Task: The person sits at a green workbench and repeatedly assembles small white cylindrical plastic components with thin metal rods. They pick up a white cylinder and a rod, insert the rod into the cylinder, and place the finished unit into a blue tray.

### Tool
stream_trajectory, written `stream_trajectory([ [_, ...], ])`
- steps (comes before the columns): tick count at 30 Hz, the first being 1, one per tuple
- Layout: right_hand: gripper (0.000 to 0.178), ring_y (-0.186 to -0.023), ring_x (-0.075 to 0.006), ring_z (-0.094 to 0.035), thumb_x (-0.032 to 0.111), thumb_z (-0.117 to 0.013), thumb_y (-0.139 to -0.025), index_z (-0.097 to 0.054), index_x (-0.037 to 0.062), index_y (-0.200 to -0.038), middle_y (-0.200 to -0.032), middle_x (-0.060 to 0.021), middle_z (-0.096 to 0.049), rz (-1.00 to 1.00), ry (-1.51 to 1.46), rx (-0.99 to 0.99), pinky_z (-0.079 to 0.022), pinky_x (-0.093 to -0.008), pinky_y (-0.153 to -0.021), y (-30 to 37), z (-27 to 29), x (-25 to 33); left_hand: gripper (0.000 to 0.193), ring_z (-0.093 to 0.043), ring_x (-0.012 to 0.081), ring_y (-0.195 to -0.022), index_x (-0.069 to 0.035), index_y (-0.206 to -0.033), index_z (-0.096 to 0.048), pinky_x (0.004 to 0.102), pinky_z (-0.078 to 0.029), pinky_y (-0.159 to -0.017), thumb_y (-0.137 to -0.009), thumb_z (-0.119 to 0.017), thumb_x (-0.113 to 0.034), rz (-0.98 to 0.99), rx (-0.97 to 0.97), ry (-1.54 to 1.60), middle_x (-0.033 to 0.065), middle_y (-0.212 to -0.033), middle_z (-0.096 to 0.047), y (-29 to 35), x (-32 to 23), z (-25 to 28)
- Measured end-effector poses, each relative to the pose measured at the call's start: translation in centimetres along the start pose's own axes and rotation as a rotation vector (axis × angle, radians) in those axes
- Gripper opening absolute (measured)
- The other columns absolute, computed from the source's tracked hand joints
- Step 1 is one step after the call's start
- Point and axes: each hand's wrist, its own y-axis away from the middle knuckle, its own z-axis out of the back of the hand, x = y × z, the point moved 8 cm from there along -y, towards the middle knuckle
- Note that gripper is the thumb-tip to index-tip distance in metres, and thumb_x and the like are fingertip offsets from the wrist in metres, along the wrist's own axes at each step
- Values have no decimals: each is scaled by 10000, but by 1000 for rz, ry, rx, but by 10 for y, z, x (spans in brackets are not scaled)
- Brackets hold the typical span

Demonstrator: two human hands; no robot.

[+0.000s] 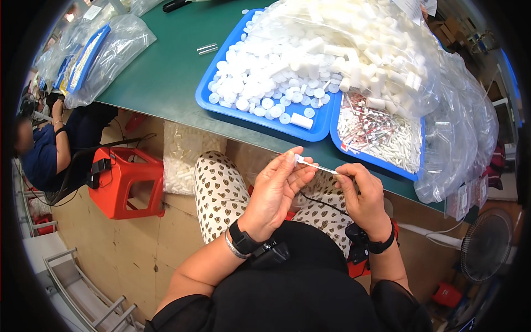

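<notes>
Above my lap, my left hand (275, 191) pinches a small white cap-like piece (299, 159) between thumb and fingertips. A thin, pale rod (318, 166) runs from that piece to my right hand (362, 196), whose thumb and fingers are closed on its other end. Just beyond my hands, on the table, a blue tray (260, 126) holds many round white plastic discs (268, 103) and a white cylinder (301, 122). The smaller blue tray (381, 164) beside it carries short white pieces (406, 148) and thin reddish-brown parts (370, 124).
A clear bag of white cylinders (381, 66) spills over both trays. Two clear tubes (207, 48) lie on the green table (166, 77). At left are a red stool (127, 182) and a seated person (50, 144); a fan (487, 243) stands at right.
</notes>
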Motion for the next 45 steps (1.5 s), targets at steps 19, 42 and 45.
stream_trajectory([
  [19,205,-508,-117,-587,188,-462,-1057,-543,3,-1024,-679,-83,-632,-585,-704,227,-468,-235,-487,1,-42,-21,464,-580,208,-1177,10,-1421,-424,391,-454,-1052,-1053,-471,-269,-23,177,-155,161,-1391,-532,12,6,-20],
  [42,135,-755,-354,-643,109,-678,-824,-604,11,-880,-781,-158,-624,277,464,233,-502,-447,-644,-115,-48,1,388,-624,132,-901,-10,-1281,-547,284,-513,-835,-1047,-490,-315,-147,33,-209,77,-1044,-653,8,-20,9],
  [45,174,-740,-378,-646,120,-661,-876,-562,8,-965,-811,-181,-635,164,258,133,-501,-449,-628,-101,-31,6,398,-616,139,-911,-10,-1279,-537,293,-507,-838,-1044,-493,-328,-214,68,-220,81,-1060,-645,8,-31,6],
])
